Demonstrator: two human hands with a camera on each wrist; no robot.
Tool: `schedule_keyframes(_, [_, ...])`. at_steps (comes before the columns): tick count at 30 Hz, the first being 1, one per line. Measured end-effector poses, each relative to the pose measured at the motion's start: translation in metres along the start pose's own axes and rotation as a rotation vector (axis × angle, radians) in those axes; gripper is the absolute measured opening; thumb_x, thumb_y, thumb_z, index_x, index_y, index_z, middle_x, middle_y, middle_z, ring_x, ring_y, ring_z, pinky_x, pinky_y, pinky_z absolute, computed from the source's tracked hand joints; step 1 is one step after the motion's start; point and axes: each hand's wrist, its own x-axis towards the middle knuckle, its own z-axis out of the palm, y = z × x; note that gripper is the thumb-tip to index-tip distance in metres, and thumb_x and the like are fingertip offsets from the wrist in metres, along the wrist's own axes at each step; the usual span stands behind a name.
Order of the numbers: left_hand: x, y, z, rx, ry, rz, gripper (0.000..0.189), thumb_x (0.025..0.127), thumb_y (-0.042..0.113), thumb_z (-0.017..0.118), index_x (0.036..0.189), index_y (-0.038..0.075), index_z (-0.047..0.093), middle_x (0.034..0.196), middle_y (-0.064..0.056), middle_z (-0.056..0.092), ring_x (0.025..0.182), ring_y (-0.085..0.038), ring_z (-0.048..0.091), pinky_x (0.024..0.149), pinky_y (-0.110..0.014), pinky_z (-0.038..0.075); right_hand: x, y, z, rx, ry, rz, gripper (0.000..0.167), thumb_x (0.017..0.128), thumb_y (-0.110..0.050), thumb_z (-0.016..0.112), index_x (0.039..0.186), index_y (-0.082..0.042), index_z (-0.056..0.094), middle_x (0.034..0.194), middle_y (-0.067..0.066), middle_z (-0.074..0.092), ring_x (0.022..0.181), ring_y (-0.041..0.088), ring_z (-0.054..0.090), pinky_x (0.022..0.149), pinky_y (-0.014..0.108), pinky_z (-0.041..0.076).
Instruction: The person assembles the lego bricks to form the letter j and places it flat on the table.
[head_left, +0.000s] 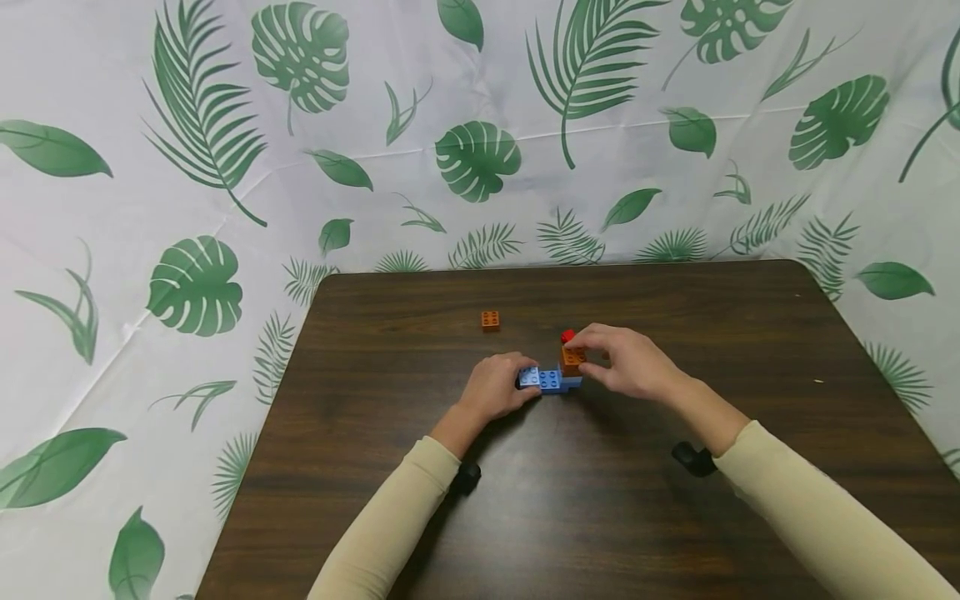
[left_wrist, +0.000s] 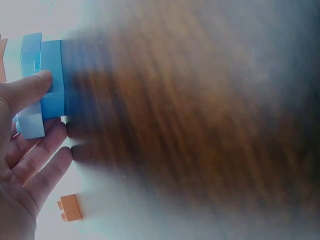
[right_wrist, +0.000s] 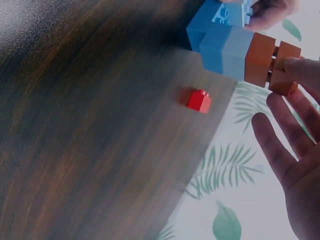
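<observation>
My left hand (head_left: 496, 387) grips the left end of a stepped build of blue toy building bricks (head_left: 550, 381) on the table. In the left wrist view the thumb lies across the side of the blue bricks (left_wrist: 52, 95). My right hand (head_left: 628, 362) pinches an orange brick (right_wrist: 284, 68) between thumb and fingers. That brick sits over a second orange brick (right_wrist: 259, 59), which stands on the build's right end. A narrow gap with studs shows between the two orange bricks in the right wrist view. My left palm hides part of the build.
A loose orange brick (head_left: 490, 321) lies farther back, left of the build. Just behind the build is a small red brick (right_wrist: 199, 101). The dark wooden table (head_left: 570, 517) ends at a leaf-patterned white cloth (head_left: 405, 192).
</observation>
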Motion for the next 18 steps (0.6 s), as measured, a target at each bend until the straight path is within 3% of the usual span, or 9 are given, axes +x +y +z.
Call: schedule_keyframes(18, [-0.0003,0.0004,0.0001,-0.004,0.0,-0.004,0.04,0.085,0.043,0.075,0.117,0.018,0.072,0.111,0.004,0.069,0.096,-0.015,0.065,0.082,-0.035,0.052,0.0028,-0.0034,-0.0014,-0.044,-0.003,-0.017,0.035,0.084,-0.014,0.079,0.119,-0.016,0.071,0.103,-0.003,0.064,0.086,0.022,0.064,0.08,0.042,0.053])
